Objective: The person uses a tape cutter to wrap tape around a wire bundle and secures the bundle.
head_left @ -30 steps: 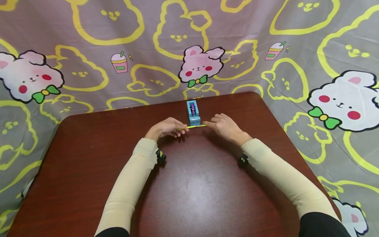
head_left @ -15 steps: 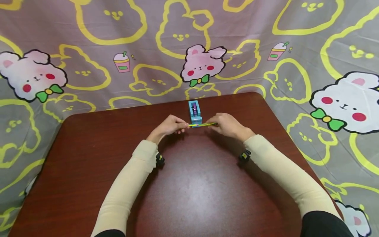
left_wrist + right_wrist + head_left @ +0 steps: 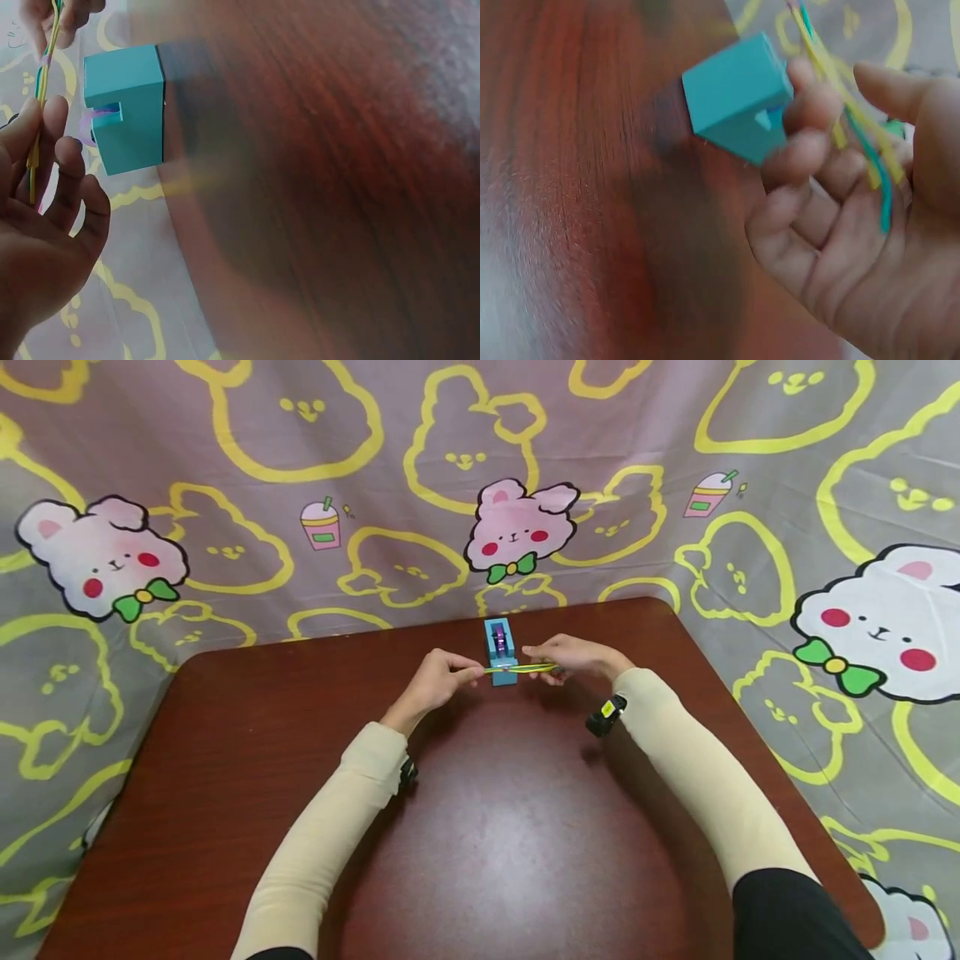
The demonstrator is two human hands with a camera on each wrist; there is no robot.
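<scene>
A thin bundle of yellow and green wires (image 3: 532, 669) spans the two hands, with a small pinkish band (image 3: 46, 58) around it. My left hand (image 3: 442, 679) pinches its left end between thumb and forefinger; the other fingers (image 3: 69, 169) curl loosely. At the right end, my right hand (image 3: 573, 657) has its thumb (image 3: 889, 90) lifted off, and the loose wire ends (image 3: 885, 202) lie across its relaxed fingers. Just behind and below the bundle stands a teal tape dispenser (image 3: 504, 677) bearing a purple tape roll (image 3: 500, 640).
The dispenser stands near the back edge of a dark red-brown wooden table (image 3: 495, 827). A patterned curtain (image 3: 405, 510) hangs behind the table and at its sides. Black cameras (image 3: 606, 717) are strapped to the wrists.
The wire bundle has risen a little from the dispenser's front. My right hand has turned at the wrist and its thumb has come away from the wires, while the left keeps its pinch.
</scene>
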